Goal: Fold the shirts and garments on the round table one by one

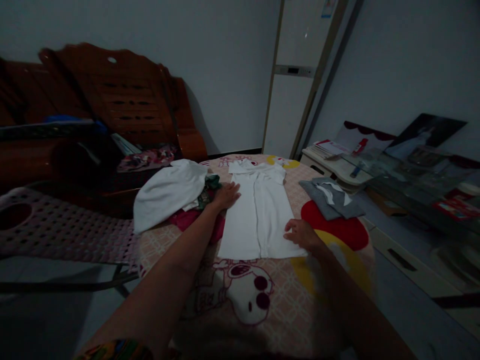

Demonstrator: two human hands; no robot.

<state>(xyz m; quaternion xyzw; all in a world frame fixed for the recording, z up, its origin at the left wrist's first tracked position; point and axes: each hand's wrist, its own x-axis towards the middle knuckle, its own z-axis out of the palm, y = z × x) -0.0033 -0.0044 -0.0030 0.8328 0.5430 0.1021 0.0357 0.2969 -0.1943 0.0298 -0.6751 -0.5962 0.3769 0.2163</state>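
Note:
A white short-sleeved garment [243,220] lies spread on the round table, its collar end away from me and a long crease or seam running down its middle. My left hand [226,195] rests at its left edge, fingers stretched out over the cloth. At the lower right edge, my right hand [301,233] touches the fabric with its fingers bent; whether they pinch the cloth is hard to make out. Left of the garment is a heap with a white cloth [170,190] on top, a dark green patterned cloth and a magenta cloth [183,219] under it.
A folded grey garment [330,199] with white parts lies at the table's right. The tablecloth [277,295] has cartoon prints. Around stand a wooden sofa [123,95], a woven chair [75,225], a tall white air conditioner [288,100] and a cabinet with a glass top [397,175].

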